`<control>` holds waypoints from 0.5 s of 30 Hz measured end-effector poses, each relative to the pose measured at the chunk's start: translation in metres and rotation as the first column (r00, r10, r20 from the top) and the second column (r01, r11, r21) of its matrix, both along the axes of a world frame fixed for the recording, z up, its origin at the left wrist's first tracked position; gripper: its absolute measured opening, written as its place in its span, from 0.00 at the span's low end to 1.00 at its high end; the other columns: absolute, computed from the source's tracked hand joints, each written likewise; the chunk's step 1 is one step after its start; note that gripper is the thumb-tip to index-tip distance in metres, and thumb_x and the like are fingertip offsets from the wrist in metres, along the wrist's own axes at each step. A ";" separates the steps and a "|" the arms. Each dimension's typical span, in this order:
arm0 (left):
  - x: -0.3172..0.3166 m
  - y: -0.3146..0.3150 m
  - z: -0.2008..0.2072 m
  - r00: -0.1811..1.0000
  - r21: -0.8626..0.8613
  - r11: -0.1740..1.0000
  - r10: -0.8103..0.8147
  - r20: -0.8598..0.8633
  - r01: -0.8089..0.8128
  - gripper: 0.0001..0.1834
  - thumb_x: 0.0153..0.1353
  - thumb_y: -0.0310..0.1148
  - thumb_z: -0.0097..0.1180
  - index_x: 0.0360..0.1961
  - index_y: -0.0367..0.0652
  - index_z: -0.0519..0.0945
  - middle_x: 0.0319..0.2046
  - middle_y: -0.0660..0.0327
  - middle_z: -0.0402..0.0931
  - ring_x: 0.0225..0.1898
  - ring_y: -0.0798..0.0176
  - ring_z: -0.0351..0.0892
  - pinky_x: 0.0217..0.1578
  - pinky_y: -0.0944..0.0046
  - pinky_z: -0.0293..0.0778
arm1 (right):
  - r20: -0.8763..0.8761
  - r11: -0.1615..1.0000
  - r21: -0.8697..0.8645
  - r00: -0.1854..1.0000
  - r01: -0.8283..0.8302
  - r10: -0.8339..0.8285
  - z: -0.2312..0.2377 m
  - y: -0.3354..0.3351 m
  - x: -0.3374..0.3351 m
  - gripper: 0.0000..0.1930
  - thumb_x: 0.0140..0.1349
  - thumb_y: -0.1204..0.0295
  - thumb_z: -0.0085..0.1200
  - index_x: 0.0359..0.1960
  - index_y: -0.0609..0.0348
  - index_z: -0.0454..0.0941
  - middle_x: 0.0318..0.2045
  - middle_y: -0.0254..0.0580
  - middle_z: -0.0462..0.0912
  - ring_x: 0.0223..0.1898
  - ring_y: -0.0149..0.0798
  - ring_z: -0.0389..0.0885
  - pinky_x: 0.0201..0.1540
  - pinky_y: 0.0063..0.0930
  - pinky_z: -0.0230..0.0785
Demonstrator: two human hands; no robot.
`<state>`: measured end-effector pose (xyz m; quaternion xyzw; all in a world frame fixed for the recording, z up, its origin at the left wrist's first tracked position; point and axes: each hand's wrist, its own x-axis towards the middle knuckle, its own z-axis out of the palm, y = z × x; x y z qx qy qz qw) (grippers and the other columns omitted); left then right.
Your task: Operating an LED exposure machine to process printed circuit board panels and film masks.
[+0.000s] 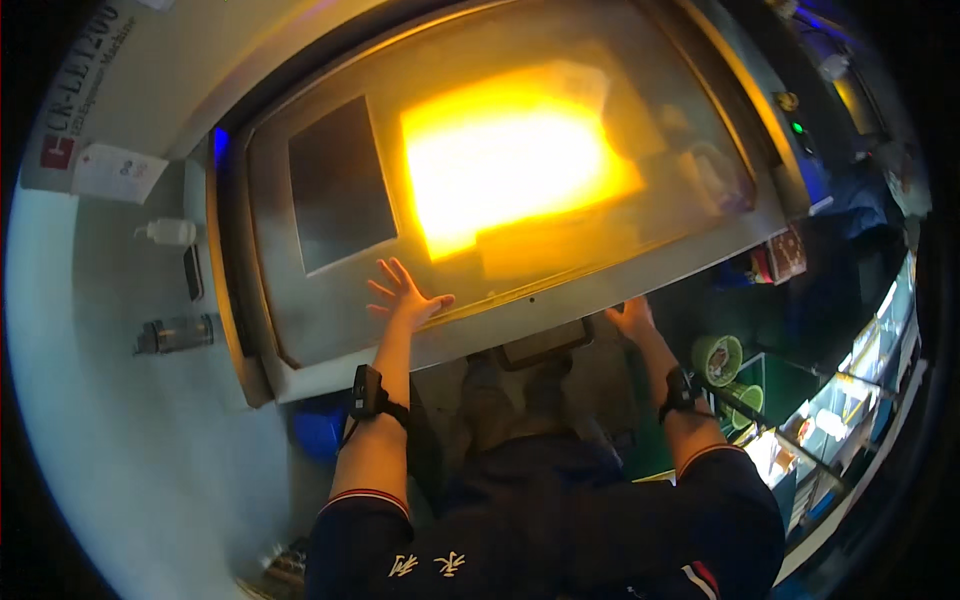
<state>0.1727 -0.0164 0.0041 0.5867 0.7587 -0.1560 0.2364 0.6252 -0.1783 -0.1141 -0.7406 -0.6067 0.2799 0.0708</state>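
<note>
A wide framed machine bed with a hazy sheet or glass surface lies before me. My left hand is on or just above this surface near its front edge, fingers spread and holding nothing. Under the surface, a dark rectangular panel sits at the left and a bright yellow glowing rectangle in the middle. My right hand is at the underside of the front frame edge, thumb apart from the fingers. Some fingertips there are hard to make out, and nothing shows in that hand.
At the left stand a white bottle, a dark phone-like slab and a clear cylinder. Green round containers stand at the right, beside a brightly lit rack. A blue object is below the frame's left corner.
</note>
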 end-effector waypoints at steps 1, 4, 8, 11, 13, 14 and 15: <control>-0.001 0.000 -0.002 0.999 -0.016 0.999 0.030 -0.022 -0.031 0.83 0.31 0.76 0.66 0.73 0.54 0.20 0.74 0.59 0.09 0.73 0.33 0.11 0.62 0.18 0.29 | 0.168 0.997 -0.074 0.986 0.007 0.006 -0.017 0.017 0.003 0.29 0.66 0.54 0.51 0.61 0.60 0.69 0.61 0.56 0.70 0.64 0.55 0.66 0.65 0.50 0.59; 0.013 0.005 -0.008 0.997 0.017 0.999 -0.033 0.067 0.032 0.85 0.28 0.77 0.66 0.72 0.56 0.18 0.74 0.58 0.08 0.72 0.33 0.09 0.61 0.17 0.27 | 0.418 0.977 -0.168 0.887 -0.135 0.194 -0.071 0.027 0.064 0.24 0.68 0.56 0.44 0.57 0.61 0.73 0.56 0.55 0.75 0.60 0.55 0.71 0.63 0.51 0.60; 0.001 0.003 -0.004 1.000 -0.001 1.000 0.019 0.011 -0.019 0.86 0.27 0.77 0.67 0.72 0.56 0.18 0.73 0.58 0.07 0.72 0.33 0.07 0.60 0.16 0.25 | 0.288 0.987 -0.116 0.947 -0.111 0.141 -0.073 0.041 0.056 0.22 0.67 0.60 0.46 0.56 0.61 0.74 0.56 0.55 0.76 0.59 0.56 0.71 0.62 0.50 0.62; -0.005 0.000 -0.008 1.000 0.025 1.000 0.008 0.018 -0.008 0.86 0.26 0.77 0.67 0.72 0.57 0.17 0.73 0.59 0.06 0.71 0.33 0.06 0.60 0.16 0.24 | 0.162 0.996 -0.042 0.983 -0.078 0.084 -0.055 0.040 0.038 0.21 0.66 0.62 0.47 0.55 0.61 0.74 0.55 0.55 0.76 0.59 0.57 0.71 0.61 0.49 0.63; -0.006 -0.001 -0.012 1.000 -0.005 1.000 0.012 0.022 -0.012 0.86 0.26 0.78 0.67 0.72 0.57 0.17 0.73 0.59 0.05 0.71 0.33 0.06 0.59 0.16 0.23 | 0.083 0.998 0.015 0.995 -0.064 0.063 -0.046 0.031 0.025 0.20 0.65 0.64 0.48 0.55 0.61 0.75 0.55 0.55 0.77 0.59 0.57 0.71 0.61 0.48 0.64; -0.004 0.000 -0.010 1.000 0.005 1.000 0.015 0.020 -0.015 0.86 0.26 0.78 0.67 0.72 0.57 0.17 0.73 0.59 0.05 0.71 0.33 0.06 0.59 0.16 0.23 | 0.042 0.997 0.045 0.998 -0.055 0.053 -0.039 0.024 0.017 0.19 0.65 0.65 0.48 0.55 0.61 0.75 0.54 0.55 0.77 0.58 0.58 0.72 0.61 0.48 0.64; 0.001 0.001 -0.008 1.000 -0.014 1.000 0.012 0.016 -0.012 0.86 0.26 0.78 0.67 0.72 0.57 0.17 0.73 0.59 0.05 0.71 0.33 0.06 0.59 0.16 0.23 | 0.048 0.997 0.053 0.998 -0.053 0.051 -0.041 0.013 0.018 0.19 0.65 0.65 0.48 0.55 0.61 0.75 0.54 0.55 0.77 0.58 0.58 0.72 0.61 0.48 0.64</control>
